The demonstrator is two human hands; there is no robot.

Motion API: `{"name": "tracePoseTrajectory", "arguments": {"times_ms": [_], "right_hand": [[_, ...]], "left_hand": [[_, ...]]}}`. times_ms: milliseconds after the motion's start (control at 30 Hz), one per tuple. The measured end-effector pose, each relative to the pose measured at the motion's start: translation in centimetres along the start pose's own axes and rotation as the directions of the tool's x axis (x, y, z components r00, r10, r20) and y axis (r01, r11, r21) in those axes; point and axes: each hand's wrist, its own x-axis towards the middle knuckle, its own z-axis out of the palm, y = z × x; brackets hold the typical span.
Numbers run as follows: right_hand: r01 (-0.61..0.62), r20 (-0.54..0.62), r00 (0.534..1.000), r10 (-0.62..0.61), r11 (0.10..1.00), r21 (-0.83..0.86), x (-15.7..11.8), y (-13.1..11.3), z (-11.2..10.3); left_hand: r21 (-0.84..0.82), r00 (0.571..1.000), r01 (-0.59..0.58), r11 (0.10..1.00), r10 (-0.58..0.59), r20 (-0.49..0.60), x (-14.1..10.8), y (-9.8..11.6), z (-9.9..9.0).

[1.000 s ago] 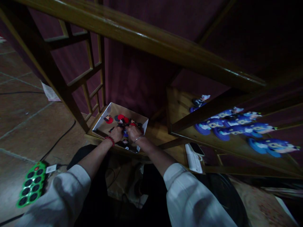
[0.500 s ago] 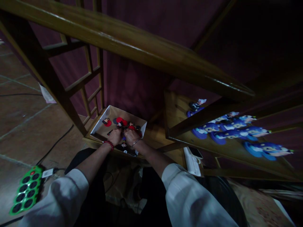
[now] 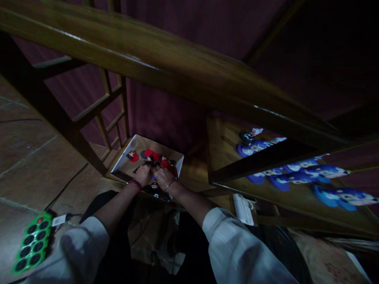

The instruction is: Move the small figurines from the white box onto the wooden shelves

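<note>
Both of my hands are low inside a shallow cardboard box (image 3: 122, 156) that holds several small figurines. My left hand (image 3: 143, 175), with a red bead bracelet at the wrist, has its fingers curled in. My right hand (image 3: 162, 176), wearing a thin bracelet, is also closed, and its fingers meet the left ones. Something dark and small lies between the fingertips, too hidden to name. A dark-haired figurine (image 3: 154, 184) lies just below the hands. Beyond them are figurines on red round bases (image 3: 149, 154), and one more figurine (image 3: 132, 155) lies at the left.
A thick wooden rail (image 3: 166, 51) crosses above my arms. To the right, several blue-and-purple figurines (image 3: 299, 176) lie on a wooden shelf (image 3: 220, 138), with a white packet (image 3: 243, 209) below. A green power strip (image 3: 34, 242) with its cable is on the tiled floor.
My view has shifted slightly, so the rail and the shelf figurines appear displaced. Both hands remain closed together in the box, with little visible movement.
</note>
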Motion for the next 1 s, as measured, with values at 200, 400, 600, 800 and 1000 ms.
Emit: {"name": "tracePoseTrajectory", "arguments": {"times_ms": [200,400,600,800,1000], "right_hand": [[-0.015,-0.022,1.0,0.014,1.0,-0.02,-0.1,-0.2,0.2],[-0.028,0.017,0.999,0.028,1.0,0.003,0.0,-0.2,-0.2],[-0.102,0.1,0.99,0.094,0.992,0.077,-0.2,0.1,-1.4],[-0.17,0.037,0.985,0.168,0.982,0.082,-0.6,-0.1,-1.6],[-0.236,0.004,0.971,0.239,0.96,0.15,-0.7,-0.3,-2.6]], "left_hand": [[0.052,0.999,-0.036,0.998,0.038,-0.034,0.3,-0.3,0.4],[0.053,0.995,-0.084,0.995,0.087,-0.057,0.0,-0.2,0.7],[0.023,0.994,-0.062,0.998,0.064,-0.083,0.0,-0.6,1.0],[-0.01,0.993,-0.044,0.999,0.043,-0.109,-0.2,-1.0,0.7],[-0.165,0.989,-0.074,0.984,0.05,-0.142,0.1,-1.6,0.8]]}}
